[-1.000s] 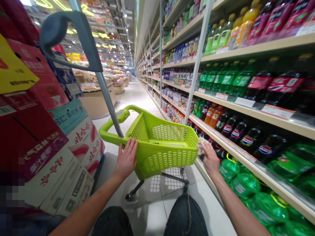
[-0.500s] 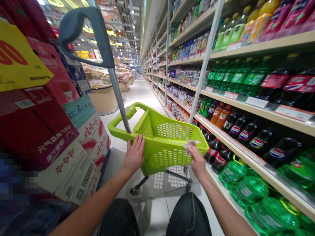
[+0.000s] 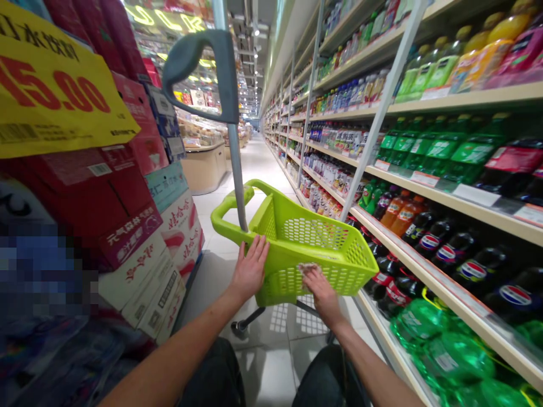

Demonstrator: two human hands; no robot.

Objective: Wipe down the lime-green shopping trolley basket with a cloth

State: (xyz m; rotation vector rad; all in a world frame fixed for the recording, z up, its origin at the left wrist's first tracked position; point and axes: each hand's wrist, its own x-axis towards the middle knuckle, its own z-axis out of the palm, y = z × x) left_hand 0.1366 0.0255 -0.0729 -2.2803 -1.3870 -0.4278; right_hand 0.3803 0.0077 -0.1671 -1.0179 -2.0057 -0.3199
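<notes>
A lime-green basket cart (image 3: 278, 282) with perforated sides stands in front of me, its grey pole and dark grey handle (image 3: 233, 73) rising at the left. My left hand (image 3: 250, 271) rests on the basket's near side below the pole, fingers extended and holding nothing. A crumpled whitish cloth or tissue (image 3: 306, 267) is under the fingers of my right hand (image 3: 321, 294), pressed against the near perforated side. The fingertips are partly hidden by the cloth.
Shelves of bottles (image 3: 466, 209) run along the right, with large green bottles (image 3: 449, 356) at the bottom. Stacked drink cartons (image 3: 139, 277) and a yellow price sign (image 3: 63, 90) are close on the left. Tiled aisle floor (image 3: 254, 164) stretches ahead, past a display counter (image 3: 207, 167).
My right hand and the cloth have moved left along the basket's side, from near its far right end toward the middle. My left hand remains on the basket. The view has shifted slightly left.
</notes>
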